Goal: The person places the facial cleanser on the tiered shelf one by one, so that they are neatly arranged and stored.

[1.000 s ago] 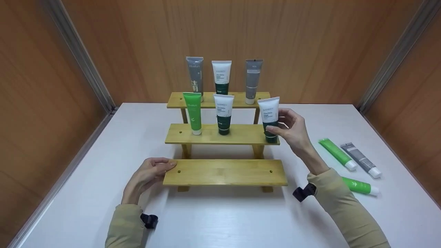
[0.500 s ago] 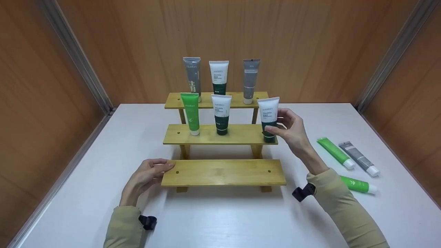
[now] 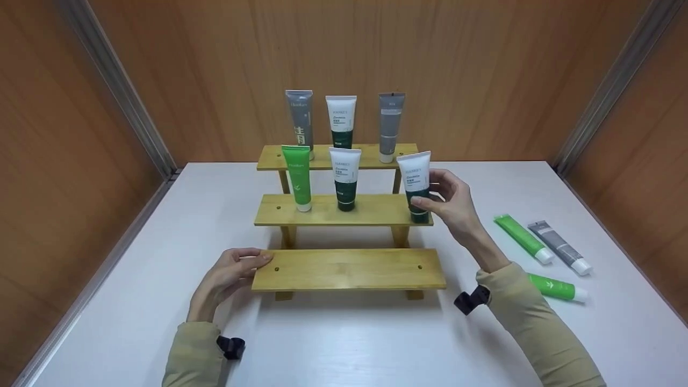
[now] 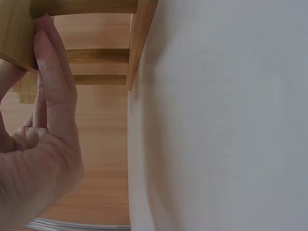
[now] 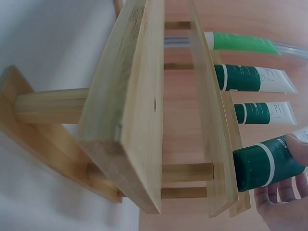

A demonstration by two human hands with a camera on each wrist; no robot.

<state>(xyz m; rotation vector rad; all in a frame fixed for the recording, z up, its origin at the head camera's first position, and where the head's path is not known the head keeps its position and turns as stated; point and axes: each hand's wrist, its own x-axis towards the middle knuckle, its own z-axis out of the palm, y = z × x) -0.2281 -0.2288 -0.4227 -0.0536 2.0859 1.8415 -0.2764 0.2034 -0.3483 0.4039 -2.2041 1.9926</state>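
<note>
My right hand (image 3: 454, 207) pinches a white and dark green squeeze tube (image 3: 415, 180) between thumb and fingers. The tube leans slightly left, its dark cap right at the right end of the wooden rack's middle shelf (image 3: 376, 215). With thumb on top and fingers beneath, my left hand (image 3: 231, 271) grips the left end of the bottom shelf (image 3: 349, 269). On the middle shelf also stand a green tube (image 3: 298, 177) and another white and green tube (image 3: 345, 177). In the right wrist view the held tube's cap (image 5: 248, 168) is close against the shelf board.
A dark grey tube (image 3: 300, 115), a white and green tube (image 3: 341, 115) and a grey tube (image 3: 391, 126) stand on the top shelf (image 3: 363, 156). Two green tubes (image 3: 521, 236) and a grey tube (image 3: 559, 247) lie on the white table at right. Wood panels enclose the table.
The top of the held tube has tipped a little to the left, with my right hand shifting slightly left. My left hand keeps its grip on the bottom shelf.
</note>
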